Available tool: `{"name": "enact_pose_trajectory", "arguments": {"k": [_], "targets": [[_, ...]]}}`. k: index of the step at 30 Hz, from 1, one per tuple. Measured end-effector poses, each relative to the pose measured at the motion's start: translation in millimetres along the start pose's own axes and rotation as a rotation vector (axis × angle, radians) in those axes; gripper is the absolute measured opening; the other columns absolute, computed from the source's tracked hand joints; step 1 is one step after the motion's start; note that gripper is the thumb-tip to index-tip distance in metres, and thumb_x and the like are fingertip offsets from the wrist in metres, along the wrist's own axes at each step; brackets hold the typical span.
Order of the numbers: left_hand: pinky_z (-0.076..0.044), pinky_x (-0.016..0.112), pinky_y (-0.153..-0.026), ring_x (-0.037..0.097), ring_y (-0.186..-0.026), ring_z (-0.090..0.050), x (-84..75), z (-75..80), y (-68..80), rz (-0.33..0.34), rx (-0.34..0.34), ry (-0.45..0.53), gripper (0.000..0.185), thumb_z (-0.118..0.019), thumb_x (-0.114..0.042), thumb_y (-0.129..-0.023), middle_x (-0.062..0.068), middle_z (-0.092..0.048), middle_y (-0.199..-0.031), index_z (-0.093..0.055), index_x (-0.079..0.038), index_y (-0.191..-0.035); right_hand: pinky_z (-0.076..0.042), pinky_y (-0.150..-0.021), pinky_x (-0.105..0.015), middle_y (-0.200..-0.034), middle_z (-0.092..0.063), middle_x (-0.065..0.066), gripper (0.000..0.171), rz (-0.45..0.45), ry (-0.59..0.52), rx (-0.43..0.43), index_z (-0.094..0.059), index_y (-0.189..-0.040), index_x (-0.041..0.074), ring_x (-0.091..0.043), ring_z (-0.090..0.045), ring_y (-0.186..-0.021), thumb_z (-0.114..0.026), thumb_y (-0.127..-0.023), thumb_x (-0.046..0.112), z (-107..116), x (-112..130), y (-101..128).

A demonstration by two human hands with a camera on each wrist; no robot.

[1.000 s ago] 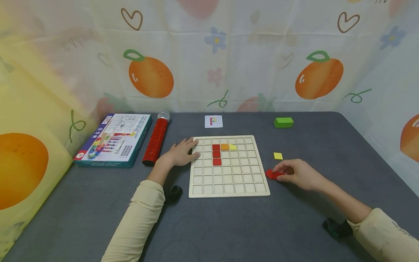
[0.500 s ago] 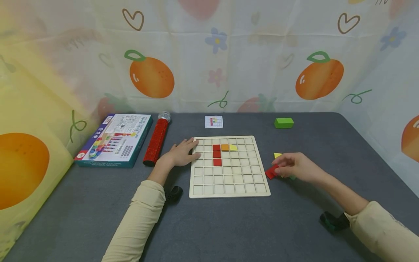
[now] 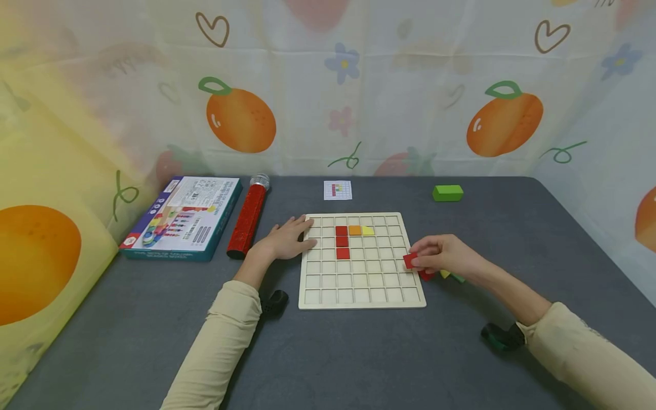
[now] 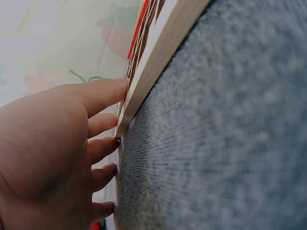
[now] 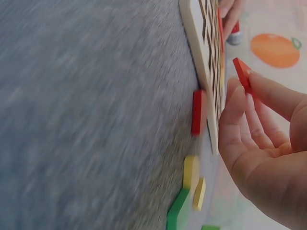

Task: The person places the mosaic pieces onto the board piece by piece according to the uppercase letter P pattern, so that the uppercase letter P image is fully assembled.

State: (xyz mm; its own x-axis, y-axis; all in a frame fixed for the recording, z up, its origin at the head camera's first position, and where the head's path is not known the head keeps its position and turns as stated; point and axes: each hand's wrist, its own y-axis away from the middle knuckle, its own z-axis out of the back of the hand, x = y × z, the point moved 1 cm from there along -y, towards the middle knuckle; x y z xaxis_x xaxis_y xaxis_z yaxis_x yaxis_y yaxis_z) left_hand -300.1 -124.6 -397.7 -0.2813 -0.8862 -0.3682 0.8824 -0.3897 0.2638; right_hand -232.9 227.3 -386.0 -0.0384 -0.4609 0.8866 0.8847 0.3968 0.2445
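Note:
A pale wooden grid board [image 3: 359,285] lies flat on the grey table. Red tiles [image 3: 341,242], an orange tile [image 3: 354,230] and a yellow tile [image 3: 367,230] sit in its upper cells. My left hand [image 3: 287,239] rests flat against the board's left edge [image 4: 144,91], fingers straight. My right hand [image 3: 441,256] pinches a red tile [image 3: 410,261] just over the board's right edge; the same red tile [image 5: 242,72] shows between thumb and finger. Beside the board lie another red tile [image 5: 197,112], yellow tiles [image 5: 191,171] and a green piece [image 5: 178,213].
A small pattern card [image 3: 337,189] and a green block [image 3: 447,192] lie at the back of the table. A red glitter tube [image 3: 248,219] and a flat game box [image 3: 184,217] lie to the left. Fruit-print curtains enclose the table.
My right hand picked a red tile from the loose pile and moved left with it to the board's right edge. The left hand stayed put.

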Motion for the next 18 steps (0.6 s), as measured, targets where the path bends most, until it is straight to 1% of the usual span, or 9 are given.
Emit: {"name": "enact_pose_trajectory", "arguments": {"k": [3,8,12,18], "targets": [[-0.005,0.058,-0.110,0.034,-0.143,-0.008,-1.7,1.0,0.4,0.003,0.001,0.000,0.067,-0.048,-0.039,-0.098,0.014,-0.014,-0.157,-0.022,-0.010,-0.152,-0.054,-0.073,-0.035,-0.094,-0.069,-0.013,0.036,-0.005,0.005,-0.004,-0.060,-0.114,-0.004,-0.025,-0.065,-0.085,-0.071,-0.088,0.018,-6.3,5.1,-4.7],[-0.005,0.058,-0.110,0.033,-0.143,-0.007,-2.4,1.0,0.0,0.006,0.007,-0.005,0.067,-0.048,-0.040,-0.098,0.013,-0.014,-0.157,-0.022,-0.010,-0.153,-0.055,-0.072,-0.034,-0.092,-0.069,-0.012,0.034,-0.007,-0.021,0.004,-0.061,-0.113,-0.005,-0.023,-0.066,-0.082,-0.071,-0.087,0.015,-16.0,10.0,-12.8],[-0.005,0.058,-0.110,0.033,-0.143,-0.007,-1.1,0.3,-0.4,0.005,0.007,-0.008,0.067,-0.047,-0.040,-0.098,0.013,-0.014,-0.157,-0.021,-0.011,-0.153,-0.054,-0.071,-0.033,-0.092,-0.069,-0.010,0.034,-0.012,-0.022,0.004,-0.062,-0.111,-0.003,-0.022,-0.065,-0.080,-0.073,-0.085,0.017,-22.4,11.6,-18.2],[-0.005,0.058,-0.110,0.033,-0.143,-0.007,0.1,0.0,0.0,-0.003,0.004,-0.007,0.067,-0.048,-0.040,-0.098,0.013,-0.014,-0.157,-0.022,-0.010,-0.153,-0.054,-0.071,-0.030,-0.088,-0.069,-0.009,0.033,0.023,-0.025,0.022,-0.062,-0.109,-0.004,-0.020,-0.065,-0.080,-0.073,-0.085,0.015,-31.3,15.1,-25.1]]}}
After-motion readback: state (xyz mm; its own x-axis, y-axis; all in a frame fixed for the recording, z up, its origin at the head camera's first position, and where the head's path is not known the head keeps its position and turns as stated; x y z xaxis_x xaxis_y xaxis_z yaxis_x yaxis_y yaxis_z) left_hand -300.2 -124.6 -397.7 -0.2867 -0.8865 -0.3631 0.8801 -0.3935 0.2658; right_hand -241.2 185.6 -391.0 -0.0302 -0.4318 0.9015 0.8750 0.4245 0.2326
